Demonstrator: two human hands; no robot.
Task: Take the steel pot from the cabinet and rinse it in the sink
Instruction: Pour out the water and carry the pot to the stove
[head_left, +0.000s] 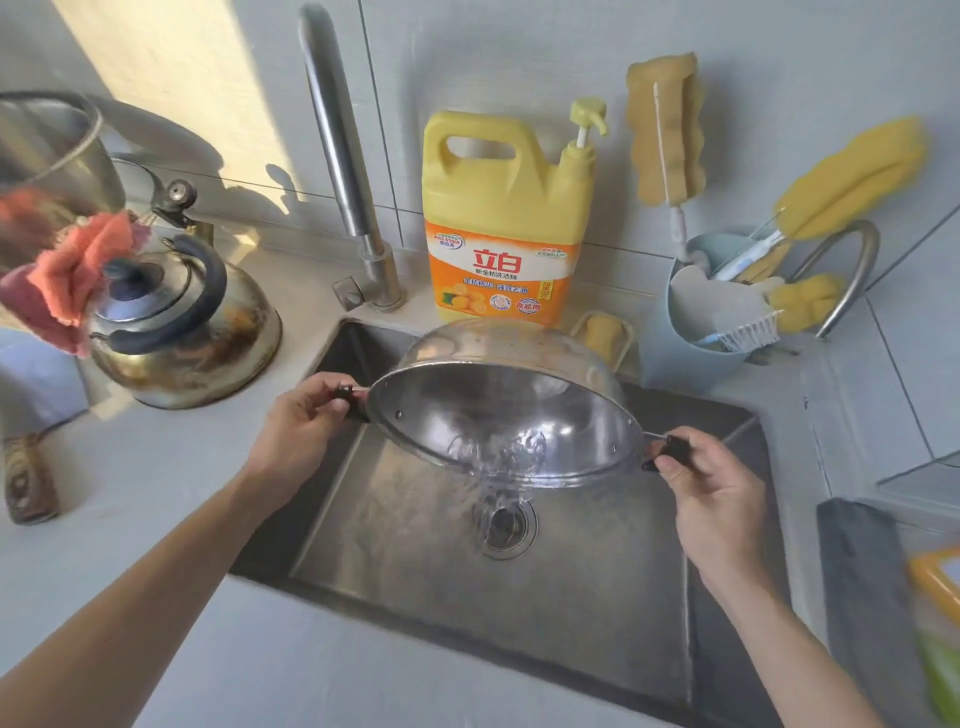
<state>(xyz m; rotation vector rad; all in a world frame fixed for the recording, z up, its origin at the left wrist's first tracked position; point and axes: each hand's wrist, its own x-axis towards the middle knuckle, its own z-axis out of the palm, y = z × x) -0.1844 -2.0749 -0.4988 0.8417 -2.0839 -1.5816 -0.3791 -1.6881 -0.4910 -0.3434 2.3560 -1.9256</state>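
Observation:
A shiny steel pot (498, 395) with two black side handles hangs over the steel sink (415, 545), tipped toward me so its mouth faces down and forward. Water pours from its lower rim onto the drain (506, 527). My left hand (301, 421) grips the left handle. My right hand (711, 493) grips the right handle. The steel tap (337, 150) rises behind the sink's back left corner; no water comes from it in this view.
A tarnished kettle (182, 327) stands on the counter at left, with an orange cloth (67, 280) beside it. A yellow detergent jug (506, 218) stands behind the sink. A blue tub (711, 312) of brushes and sponges sits at back right. A dark mat (872, 597) lies at right.

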